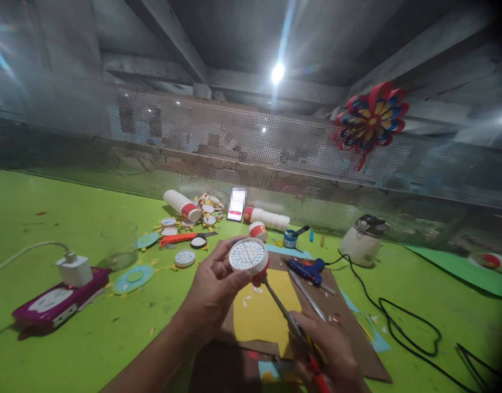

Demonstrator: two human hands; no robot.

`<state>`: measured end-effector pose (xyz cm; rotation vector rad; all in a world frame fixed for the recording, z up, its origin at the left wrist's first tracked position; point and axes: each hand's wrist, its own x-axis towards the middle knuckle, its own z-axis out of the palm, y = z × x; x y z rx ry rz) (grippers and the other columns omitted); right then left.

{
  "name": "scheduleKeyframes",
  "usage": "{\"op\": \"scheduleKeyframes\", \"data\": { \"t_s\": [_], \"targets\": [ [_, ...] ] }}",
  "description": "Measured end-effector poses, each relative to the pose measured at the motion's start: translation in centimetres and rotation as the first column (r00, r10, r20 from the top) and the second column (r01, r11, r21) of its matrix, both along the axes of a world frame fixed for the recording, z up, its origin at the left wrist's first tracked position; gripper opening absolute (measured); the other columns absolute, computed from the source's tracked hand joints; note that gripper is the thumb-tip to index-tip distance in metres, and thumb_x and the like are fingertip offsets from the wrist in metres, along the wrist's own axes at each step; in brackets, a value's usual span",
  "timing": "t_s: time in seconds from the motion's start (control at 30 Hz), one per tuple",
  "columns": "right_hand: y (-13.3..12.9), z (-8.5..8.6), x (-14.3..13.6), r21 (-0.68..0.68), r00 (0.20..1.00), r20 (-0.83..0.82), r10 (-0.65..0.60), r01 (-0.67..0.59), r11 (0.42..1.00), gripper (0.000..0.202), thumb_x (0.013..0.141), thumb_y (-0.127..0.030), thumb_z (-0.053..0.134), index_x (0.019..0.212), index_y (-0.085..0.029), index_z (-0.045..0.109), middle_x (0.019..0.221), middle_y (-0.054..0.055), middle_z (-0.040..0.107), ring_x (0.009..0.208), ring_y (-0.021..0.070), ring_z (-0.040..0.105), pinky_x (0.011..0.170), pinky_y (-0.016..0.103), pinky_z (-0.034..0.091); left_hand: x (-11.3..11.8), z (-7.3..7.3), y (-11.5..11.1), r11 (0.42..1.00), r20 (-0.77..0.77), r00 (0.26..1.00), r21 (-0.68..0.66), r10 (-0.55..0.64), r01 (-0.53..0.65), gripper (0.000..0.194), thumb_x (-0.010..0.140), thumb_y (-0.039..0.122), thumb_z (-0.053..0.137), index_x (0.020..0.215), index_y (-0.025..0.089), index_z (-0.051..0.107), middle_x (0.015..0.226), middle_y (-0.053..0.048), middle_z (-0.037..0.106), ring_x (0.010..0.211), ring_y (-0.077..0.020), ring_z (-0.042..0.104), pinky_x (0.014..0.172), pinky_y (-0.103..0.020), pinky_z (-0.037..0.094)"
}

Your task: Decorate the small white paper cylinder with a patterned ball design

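My left hand (210, 292) grips a cut-down paper cup (247, 255) by its sides. The cup's round white base faces me, covered in small blue and red dots with dark lines across it, and a red band shows on its side. My right hand (330, 346) is closed around a pair of scissors (284, 312) with red and yellow handles. Their blades point up and left, with the tips at the cup's red lower edge. Whether the blades are cutting into it, I cannot tell. Beneath both hands lies a yellow paper sheet (257, 316) on brown cardboard (359, 338).
A blue glue gun (308, 270) trails a black cord rightward. Further back are a paint jar (291, 238), stacked paper cups (271, 219), a phone (236, 204) and an orange-handled cutter (179, 239). Leftward stand a glass (120, 248) and a purple power strip (63, 303).
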<state>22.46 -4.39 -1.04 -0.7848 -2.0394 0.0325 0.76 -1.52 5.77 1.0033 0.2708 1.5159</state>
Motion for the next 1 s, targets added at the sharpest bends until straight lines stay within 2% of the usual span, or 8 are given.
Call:
{"op": "scheduleKeyframes", "data": {
  "t_s": [0.17,0.4,0.73,1.0],
  "targets": [
    [-0.05,-0.01,-0.14,-0.002,1.000,0.006,0.027,-0.027,1.000,0.037,0.083,-0.014,0.050,0.120,-0.021,0.054,0.067,-0.002,0.048,0.057,0.0151,0.049,0.051,0.024,0.035,0.05,0.17,-0.14,1.000,-0.011,1.000,-0.009,-0.005,0.005,0.057,0.063,0.033,0.090,0.112,0.016,0.068,0.094,-0.007,0.074,0.076,-0.0140,0.068,0.073,-0.022,0.055],
    [0.00,-0.03,0.01,0.014,1.000,0.019,0.012,-0.012,1.000,0.032,0.086,-0.018,0.052,0.118,-0.019,0.056,0.069,0.000,0.053,0.057,0.0149,0.051,0.052,0.024,0.040,0.10,0.33,-0.19,0.998,-0.006,1.000,-0.056,0.003,-0.003,0.061,0.058,0.034,0.093,0.111,0.015,0.069,0.091,-0.006,0.073,0.074,-0.0128,0.067,0.070,-0.020,0.055],
    [0.12,-0.36,-0.13,0.025,0.998,-0.014,0.053,-0.053,0.998,0.037,0.087,-0.019,0.051,0.123,-0.022,0.052,0.067,-0.002,0.048,0.057,0.0151,0.049,0.050,0.023,0.038,0.02,0.32,-0.05,1.000,-0.031,0.999,-0.002,-0.012,0.012,0.054,0.065,0.033,0.089,0.112,0.015,0.069,0.091,-0.006,0.071,0.073,-0.0115,0.065,0.071,-0.019,0.054],
    [0.14,-0.89,0.03,0.072,1.000,0.007,-0.020,0.020,0.997,0.030,0.089,-0.023,0.049,0.117,-0.018,0.058,0.072,0.002,0.054,0.055,0.0153,0.052,0.051,0.024,0.043,0.05,0.18,-0.32,0.999,-0.017,0.999,0.033,-0.031,0.032,0.052,0.068,0.031,0.087,0.115,0.017,0.069,0.092,-0.006,0.070,0.074,-0.0127,0.065,0.070,-0.020,0.053]
  ]
}}
